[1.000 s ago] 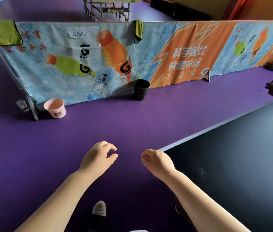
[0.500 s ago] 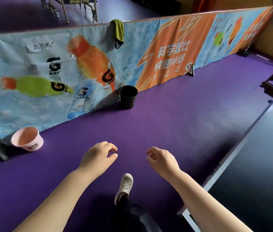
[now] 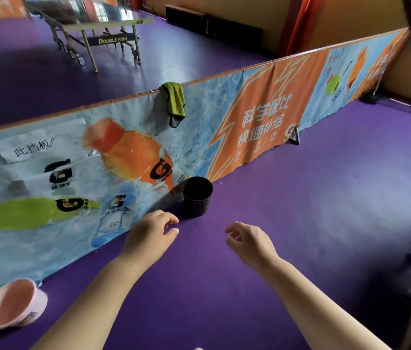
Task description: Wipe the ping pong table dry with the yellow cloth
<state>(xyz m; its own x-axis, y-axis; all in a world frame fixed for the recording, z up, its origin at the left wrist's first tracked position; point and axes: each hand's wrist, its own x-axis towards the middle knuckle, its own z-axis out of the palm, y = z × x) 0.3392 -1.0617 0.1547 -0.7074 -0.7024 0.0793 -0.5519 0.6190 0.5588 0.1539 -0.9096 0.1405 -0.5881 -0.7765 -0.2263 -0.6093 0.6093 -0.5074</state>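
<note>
Hanging limp over fabric barrier (image 3: 262, 117): yellow cloth (image 3: 174, 99).

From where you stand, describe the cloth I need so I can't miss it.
A long printed barrier crosses the purple floor ahead. The cloth hangs over its top edge, above the black bin on the floor. It is the only yellow-green fabric draped there, with a dark corner hanging lowest.

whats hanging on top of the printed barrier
A yellow cloth is draped over the top edge of the barrier, hanging down its near face. Whatever part hangs down the far side is hidden.
</note>
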